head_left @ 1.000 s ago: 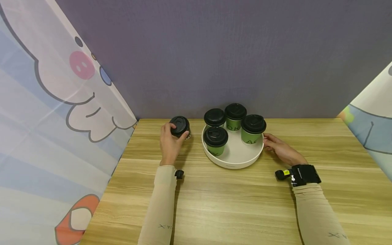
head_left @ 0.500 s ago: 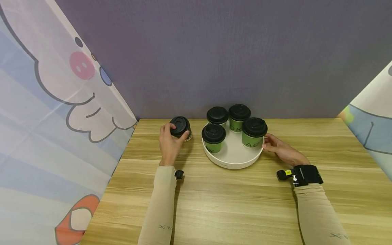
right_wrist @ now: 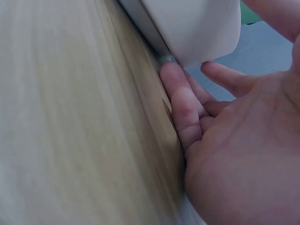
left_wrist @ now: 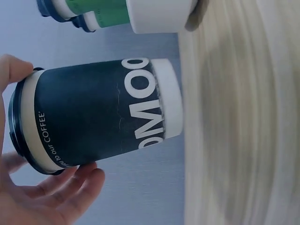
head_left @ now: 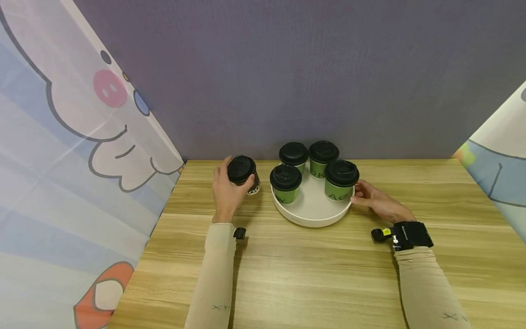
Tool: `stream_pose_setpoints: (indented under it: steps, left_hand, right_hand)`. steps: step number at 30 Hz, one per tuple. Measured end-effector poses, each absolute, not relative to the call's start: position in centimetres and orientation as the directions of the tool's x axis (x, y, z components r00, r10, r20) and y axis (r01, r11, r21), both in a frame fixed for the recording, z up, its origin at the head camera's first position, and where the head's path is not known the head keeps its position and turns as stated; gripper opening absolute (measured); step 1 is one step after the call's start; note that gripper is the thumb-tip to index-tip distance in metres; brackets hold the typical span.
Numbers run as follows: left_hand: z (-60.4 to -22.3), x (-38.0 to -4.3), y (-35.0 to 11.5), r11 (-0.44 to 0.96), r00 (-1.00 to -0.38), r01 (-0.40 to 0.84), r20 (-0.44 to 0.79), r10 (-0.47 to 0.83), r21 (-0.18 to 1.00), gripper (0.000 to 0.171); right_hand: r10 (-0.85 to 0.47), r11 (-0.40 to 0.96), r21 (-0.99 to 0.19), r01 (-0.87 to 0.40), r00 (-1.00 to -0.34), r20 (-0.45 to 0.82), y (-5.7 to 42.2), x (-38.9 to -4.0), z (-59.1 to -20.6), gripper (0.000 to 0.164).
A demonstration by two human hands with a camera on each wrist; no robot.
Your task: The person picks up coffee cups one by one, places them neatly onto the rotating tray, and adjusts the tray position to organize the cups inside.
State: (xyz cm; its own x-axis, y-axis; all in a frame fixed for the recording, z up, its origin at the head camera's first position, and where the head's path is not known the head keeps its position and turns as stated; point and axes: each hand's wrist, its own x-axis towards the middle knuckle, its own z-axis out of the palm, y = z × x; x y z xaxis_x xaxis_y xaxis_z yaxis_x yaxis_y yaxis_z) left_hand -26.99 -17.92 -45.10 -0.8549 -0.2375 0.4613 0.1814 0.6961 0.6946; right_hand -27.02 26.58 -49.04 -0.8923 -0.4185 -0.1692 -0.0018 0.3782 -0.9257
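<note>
My left hand [head_left: 228, 196] grips a dark paper coffee cup [left_wrist: 93, 112] with a black lid, thumb and fingers around its upper part. White lettering runs round the cup; it leans, its white base close over the table. To its right, a round white tray [head_left: 314, 208] bears several green paper cups with black lids; one green cup [head_left: 337, 190] stands near the right rim. My right hand [head_left: 376, 201] holds the tray's right edge. In the right wrist view, its lower fingers are bent at the tray's outer wall; the thumb tip is out of frame.
The wooden table [head_left: 312, 274] backs onto a grey wall panel [head_left: 312, 68]. A printed cartoon curtain [head_left: 74, 183] hangs along the left edge, with another printed cloth [head_left: 501, 169] at the far right.
The tray has turned clockwise with its cups, the right-hand cup coming nearer me. The dark cup has tipped, its base swinging right and more lettering showing. My right hand has shifted slightly.
</note>
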Motion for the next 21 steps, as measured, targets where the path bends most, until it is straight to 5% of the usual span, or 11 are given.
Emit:
stream_pose_setpoints:
  steps: [9, 21]
  left_hand:
    - [-43.7, -26.2, -17.8, 0.727, -0.907, 0.135, 0.38, -0.183, 0.673, 0.095]
    - [-42.7, -25.8, -18.0, 0.713, -0.918, 0.17, 0.372, -0.136, 0.68, 0.077]
  right_hand:
    - [-0.45, 0.382, -0.923, -0.036, -0.88, -0.152, 26.6, -27.1, -49.2, 0.073]
    - [-0.446, 0.395, -0.918, -0.043, -0.882, -0.151, 26.5, -27.3, -49.5, 0.073]
